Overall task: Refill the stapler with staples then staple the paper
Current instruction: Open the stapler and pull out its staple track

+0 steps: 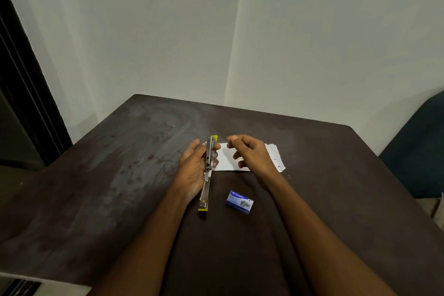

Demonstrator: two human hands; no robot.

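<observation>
Head view has the left hand (194,168) fingers wrapped round the flipped-open stapler (208,170), right hand (249,154) fingers pinched just beside its tip, can't tell if they hold staples, so a tiny strip could drop onto the paper (274,156) under them

1. My left hand (193,170) is palm-up with its fingers curled around the stapler (208,170).
2. My right hand (249,154) hovers, thumb and forefinger pinched together.
3. Both my forearms are bare.

one stapler (208,170), one staple box (239,201), one paper (274,155)
</observation>
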